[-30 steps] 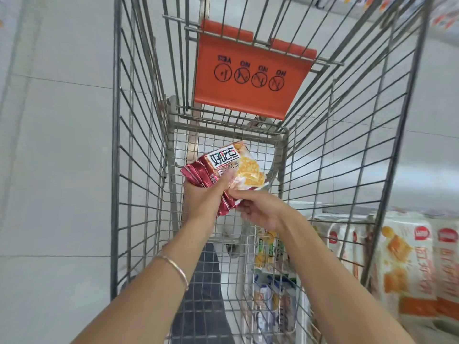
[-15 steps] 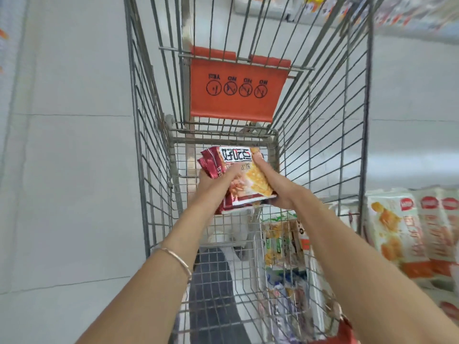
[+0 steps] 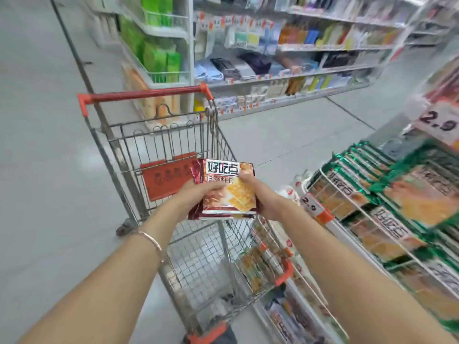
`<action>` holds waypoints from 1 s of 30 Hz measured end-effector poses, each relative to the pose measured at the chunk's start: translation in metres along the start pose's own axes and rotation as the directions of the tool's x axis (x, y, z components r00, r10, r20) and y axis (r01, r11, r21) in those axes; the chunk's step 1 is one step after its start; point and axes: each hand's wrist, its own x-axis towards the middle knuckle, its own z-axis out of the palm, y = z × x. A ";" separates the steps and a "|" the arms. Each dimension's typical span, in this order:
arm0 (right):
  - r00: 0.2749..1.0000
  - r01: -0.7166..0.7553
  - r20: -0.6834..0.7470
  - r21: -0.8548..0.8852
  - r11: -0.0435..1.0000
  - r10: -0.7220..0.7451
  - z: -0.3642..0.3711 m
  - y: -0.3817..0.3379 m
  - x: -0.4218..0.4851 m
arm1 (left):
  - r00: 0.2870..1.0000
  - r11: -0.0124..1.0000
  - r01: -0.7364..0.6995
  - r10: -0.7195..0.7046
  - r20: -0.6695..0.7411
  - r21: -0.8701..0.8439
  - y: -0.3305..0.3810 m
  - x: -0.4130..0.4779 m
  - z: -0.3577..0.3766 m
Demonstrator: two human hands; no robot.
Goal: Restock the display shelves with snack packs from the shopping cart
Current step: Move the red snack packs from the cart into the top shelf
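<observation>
Above the shopping cart (image 3: 198,256), a stack of snack packs (image 3: 228,192) is gripped by both hands: left hand (image 3: 196,194) curled round its left edge, right hand (image 3: 263,197) clamped with thumb on top, fingers beneath. Display shelf (image 3: 315,207) stands just right.

1. A pale grey tiled floor (image 3: 44,170) with thin dark seams spreads left of and beyond the fingers (image 3: 246,175).
2. Far beyond the fingers runs a long white metal shelving unit (image 3: 310,72). It has several tiers of blurred packaged goods and small orange price tags (image 3: 224,21) along its edges.
3. Beyond the fingers and to their left stands a white wire end rack (image 3: 173,79) holding bright green boxes (image 3: 159,58).
4. Even, bright light leaves a soft sheen on the floor.
</observation>
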 end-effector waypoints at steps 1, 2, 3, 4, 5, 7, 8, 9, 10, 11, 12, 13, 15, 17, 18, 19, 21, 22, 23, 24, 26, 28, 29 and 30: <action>0.999 0.027 -0.032 0.022 0.999 -0.027 -0.006 -0.011 -0.022 | 0.999 0.998 -0.038 0.036 0.035 0.043 0.020 -0.013 0.008; 0.997 0.056 -0.061 0.033 0.998 -0.053 -0.015 -0.022 -0.046 | 0.997 0.994 -0.069 0.065 0.050 0.089 0.038 -0.026 0.017; 0.992 0.086 -0.098 0.040 0.995 -0.082 -0.023 -0.033 -0.070 | 0.991 0.989 -0.116 0.108 0.079 0.096 0.055 -0.037 0.029; 0.983 0.120 -0.146 0.034 0.992 -0.114 -0.033 -0.045 -0.095 | 0.987 0.980 -0.145 0.134 0.085 0.140 0.072 -0.048 0.041; 0.970 0.156 -0.195 0.032 0.987 -0.147 -0.044 -0.055 -0.118 | 0.981 0.972 -0.174 0.157 0.115 0.156 0.090 -0.059 0.054; 0.938 0.209 -0.288 0.023 0.978 -0.194 -0.068 -0.074 -0.169 | 0.946 0.944 -0.286 0.252 0.203 0.164 0.126 -0.092 0.090; 0.914 0.226 -0.348 0.010 0.974 -0.208 -0.079 -0.083 -0.193 | 0.928 0.932 -0.326 0.283 0.244 0.160 0.141 -0.102 0.109; 0.880 0.248 -0.412 -0.024 0.969 -0.235 -0.093 -0.091 -0.216 | 0.910 0.915 -0.367 0.316 0.269 0.167 0.158 -0.113 0.128; 0.836 0.267 -0.476 -0.081 0.960 -0.272 -0.109 -0.095 -0.236 | 0.897 0.902 -0.390 0.326 0.299 0.186 0.172 -0.120 0.147; 0.794 0.286 -0.522 -0.131 0.949 -0.312 -0.129 -0.096 -0.253 | 0.873 0.892 -0.421 0.349 0.341 0.163 0.185 -0.130 0.165; 0.769 0.293 -0.547 -0.158 0.943 -0.331 -0.152 -0.095 -0.269 | 0.850 0.887 -0.441 0.364 0.380 0.137 0.196 -0.135 0.183; 0.738 0.298 -0.577 -0.186 0.936 -0.350 -0.165 -0.098 -0.292 | 0.828 0.888 -0.449 0.374 0.418 0.094 0.206 -0.145 0.201; 0.676 0.296 -0.628 -0.249 0.922 -0.386 -0.176 -0.106 -0.348 | 0.778 0.870 -0.490 0.410 0.476 0.051 0.225 -0.156 0.239; 0.596 0.333 -0.683 -0.269 0.904 -0.423 -0.188 -0.113 -0.397 | 0.710 0.838 -0.545 0.451 0.541 0.016 0.244 -0.169 0.282; 0.547 0.350 -0.715 -0.277 0.895 -0.436 -0.203 -0.113 -0.415 | 0.677 0.829 -0.559 0.462 0.572 -0.008 0.253 -0.174 0.305; 0.500 0.376 -0.734 -0.294 0.879 -0.459 -0.222 -0.113 -0.434 | 0.646 0.822 -0.569 0.470 0.601 -0.032 0.262 -0.186 0.326; 0.404 0.414 -0.764 -0.337 0.846 -0.502 -0.252 -0.112 -0.469 | 0.590 0.800 -0.596 0.487 0.644 -0.059 0.280 -0.201 0.371; 0.349 0.422 -0.784 -0.358 0.833 -0.513 -0.266 -0.113 -0.485 | 0.564 0.783 -0.618 0.503 0.655 -0.070 0.289 -0.208 0.393; 0.290 0.426 -0.805 -0.376 0.823 -0.518 -0.284 -0.114 -0.499 | 0.541 0.766 -0.638 0.521 0.660 -0.081 0.296 -0.219 0.415; 0.259 0.441 -0.803 -0.396 0.805 -0.537 -0.299 -0.114 -0.514 | 0.519 0.738 -0.670 0.547 0.657 -0.085 0.305 -0.226 0.436; 0.178 0.446 -0.810 -0.440 0.779 -0.559 -0.330 -0.110 -0.537 | 0.471 0.632 -0.772 0.635 0.612 -0.061 0.320 -0.240 0.476; 0.104 0.423 -0.835 -0.455 0.783 -0.541 -0.354 -0.104 -0.557 | 0.388 0.497 -0.867 0.715 0.581 -0.032 0.332 -0.246 0.506; 0.080 0.425 -0.841 -0.457 0.781 -0.536 -0.369 -0.103 -0.564 | 0.347 0.441 -0.897 0.734 0.584 -0.022 0.338 -0.247 0.518; 0.053 0.441 -0.835 -0.472 0.764 -0.547 -0.380 -0.099 -0.571 | 0.311 0.391 -0.920 0.738 0.599 -0.004 0.344 -0.242 0.529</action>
